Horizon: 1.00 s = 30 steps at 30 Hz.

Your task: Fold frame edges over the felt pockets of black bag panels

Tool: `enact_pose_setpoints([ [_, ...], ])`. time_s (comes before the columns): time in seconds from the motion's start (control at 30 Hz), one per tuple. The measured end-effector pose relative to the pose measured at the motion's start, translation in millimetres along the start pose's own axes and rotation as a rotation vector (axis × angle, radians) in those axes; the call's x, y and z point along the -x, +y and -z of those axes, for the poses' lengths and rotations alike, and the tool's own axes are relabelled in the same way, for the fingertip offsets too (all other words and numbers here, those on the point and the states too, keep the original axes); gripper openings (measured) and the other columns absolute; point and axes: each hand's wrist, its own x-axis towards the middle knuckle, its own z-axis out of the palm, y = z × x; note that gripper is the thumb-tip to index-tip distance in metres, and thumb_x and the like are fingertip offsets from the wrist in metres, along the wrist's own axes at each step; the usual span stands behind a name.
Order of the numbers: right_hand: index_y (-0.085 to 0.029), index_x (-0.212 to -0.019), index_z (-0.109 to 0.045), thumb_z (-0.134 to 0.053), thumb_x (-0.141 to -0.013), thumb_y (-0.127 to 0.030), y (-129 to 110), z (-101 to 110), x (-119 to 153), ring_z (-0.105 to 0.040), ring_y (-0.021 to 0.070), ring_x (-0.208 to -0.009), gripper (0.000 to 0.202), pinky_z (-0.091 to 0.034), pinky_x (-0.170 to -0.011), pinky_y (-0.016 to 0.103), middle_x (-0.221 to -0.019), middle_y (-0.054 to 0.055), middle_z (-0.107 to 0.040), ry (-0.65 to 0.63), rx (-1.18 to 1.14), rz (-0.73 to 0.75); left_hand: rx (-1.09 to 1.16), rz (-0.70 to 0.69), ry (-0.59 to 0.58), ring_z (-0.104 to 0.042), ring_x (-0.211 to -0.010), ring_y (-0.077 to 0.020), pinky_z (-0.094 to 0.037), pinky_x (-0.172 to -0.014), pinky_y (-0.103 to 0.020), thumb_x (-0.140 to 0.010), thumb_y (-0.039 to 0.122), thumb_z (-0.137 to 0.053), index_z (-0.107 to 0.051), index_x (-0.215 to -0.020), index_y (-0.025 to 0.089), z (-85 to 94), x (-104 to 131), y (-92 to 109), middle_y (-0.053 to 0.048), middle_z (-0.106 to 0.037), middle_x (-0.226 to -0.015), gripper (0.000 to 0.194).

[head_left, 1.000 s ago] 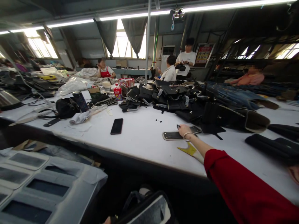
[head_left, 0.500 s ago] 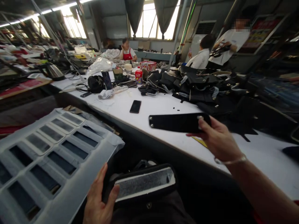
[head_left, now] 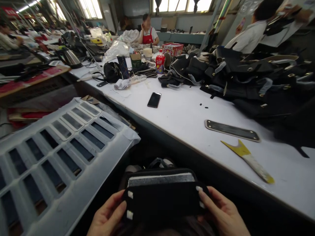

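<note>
A flat black panel (head_left: 164, 200) with pale patches at its corners is stretched between my two hands, low in the middle of the view. My left hand (head_left: 108, 213) pinches its left end, thumb in front. At the right end, the thumb and fingers of my right hand (head_left: 221, 209) close on it. Just behind the panel lies a dark bag (head_left: 187, 171), apparently on my lap. A grey strip with a white border (head_left: 159, 179) shows on the bag's upturned face; the panel covers its lower part. Whether panel and bag touch, I cannot tell.
On the white table (head_left: 182, 121) lie a phone (head_left: 154, 100), a strip with metal studs (head_left: 232, 130) and a yellow-ended spatula-like tool (head_left: 248, 160). Black bags (head_left: 246, 78) are heaped at right. A slotted white tray (head_left: 98, 170) stands left. People sit and stand beyond.
My right hand has brought the black panel down from above the table to the bag. My left hand has moved from the bag's edge to the panel's left end. The view has shifted.
</note>
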Motion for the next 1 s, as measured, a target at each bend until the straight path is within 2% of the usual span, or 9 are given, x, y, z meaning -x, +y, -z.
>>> enact_pose_setpoints([
  [0.1, -0.019, -0.078, -0.069, -0.078, -0.059, -0.065, -14.4, -2.3, -11.6, -0.04, 0.0087, -0.048, 0.05, -0.037, -0.038, 0.019, -0.064, 0.001, -0.055, 0.136, 0.155, 0.063, -0.156, -0.097, 0.069, -0.062, -0.065, -0.0144, -0.051, -0.059, -0.021, -0.062, 0.047, -0.083, -0.069, -0.082, 0.016, -12.0, -5.1, 15.5, -0.002, -0.068, -0.074, 0.04],
  [0.17, -0.018, -0.072, -0.068, -0.078, -0.054, -0.068, -20.6, -6.3, -19.9, -0.033, 0.0066, -0.044, 0.054, -0.027, -0.035, 0.018, -0.057, 0.0, -0.05, 0.214, 0.214, 0.084, -0.289, -0.148, 0.095, -0.05, -0.054, -0.0088, -0.042, -0.049, -0.017, -0.062, 0.051, -0.081, -0.066, -0.074, 0.015, -16.8, -9.1, 22.8, 0.002, -0.059, -0.062, 0.041],
  [0.23, -0.018, -0.07, -0.066, -0.078, -0.053, -0.068, -22.3, -9.2, -26.5, -0.03, 0.0061, -0.045, 0.055, -0.022, -0.034, 0.018, -0.058, 0.0, -0.05, 0.237, 0.233, 0.081, -0.328, -0.156, 0.102, -0.044, -0.052, -0.0074, -0.037, -0.048, -0.017, -0.064, 0.054, -0.079, -0.063, -0.07, 0.015, -18.8, -12.7, 25.7, 0.004, -0.053, -0.057, 0.042],
  [0.47, -0.016, -0.073, -0.063, -0.074, -0.061, -0.07, -18.1, -6.4, -31.2, -0.028, 0.0059, -0.049, 0.056, -0.023, -0.038, 0.017, -0.063, -0.001, -0.05, 0.167, 0.298, 0.013, -0.251, -0.066, 0.074, -0.047, -0.06, -0.0108, -0.04, -0.056, -0.021, -0.071, 0.055, -0.073, -0.059, -0.071, 0.016, -12.5, -24.8, 18.6, 0.002, -0.056, -0.062, 0.042],
  [0.6, -0.015, -0.066, -0.06, -0.075, -0.055, -0.073, -20.4, -8.7, -33.8, -0.029, 0.0068, -0.052, 0.061, -0.024, -0.041, 0.017, -0.061, -0.001, -0.047, 0.209, 0.264, -0.037, -0.23, -0.032, 0.04, -0.048, -0.062, -0.0102, -0.04, -0.06, -0.022, -0.074, 0.053, -0.072, -0.058, -0.073, 0.016, -6.7, -29.6, 17.2, 0.002, -0.057, -0.065, 0.04],
  [0.7, -0.015, -0.065, -0.057, -0.077, -0.054, -0.071, -19.5, -9.0, -35.6, -0.028, 0.007, -0.053, 0.061, -0.026, -0.042, 0.017, -0.058, -0.003, -0.041, 0.191, 0.19, -0.106, -0.227, -0.017, 0.033, -0.046, -0.061, -0.0093, -0.039, -0.06, -0.022, -0.075, 0.052, -0.072, -0.056, -0.072, 0.016, -4.6, -31.2, 17.3, 0.003, -0.055, -0.064, 0.039],
  [0.8, -0.016, -0.062, -0.055, -0.08, -0.05, -0.07, -18.3, -8.8, -36.7, -0.029, 0.0072, -0.051, 0.061, -0.027, -0.041, 0.018, -0.058, -0.003, -0.041, 0.197, 0.137, -0.16, -0.237, -0.018, 0.023, -0.045, -0.06, -0.0087, -0.039, -0.06, -0.021, -0.076, 0.051, -0.07, -0.057, -0.073, 0.016, -3.4, -33.3, 16.3, 0.003, -0.054, -0.064, 0.038],
  [1.0, -0.016, -0.055, -0.055, -0.079, -0.048, -0.072, -20.0, -11.4, -40.3, -0.033, 0.0085, -0.049, 0.061, -0.032, -0.039, 0.02, -0.055, -0.002, -0.043, 0.227, 0.107, -0.15, -0.211, -0.014, 0.017, -0.042, -0.061, -0.0078, -0.037, -0.058, -0.02, -0.077, 0.051, -0.07, -0.057, -0.073, 0.015, 1.4, -38.4, 10.5, 0.003, -0.052, -0.065, 0.039],
])
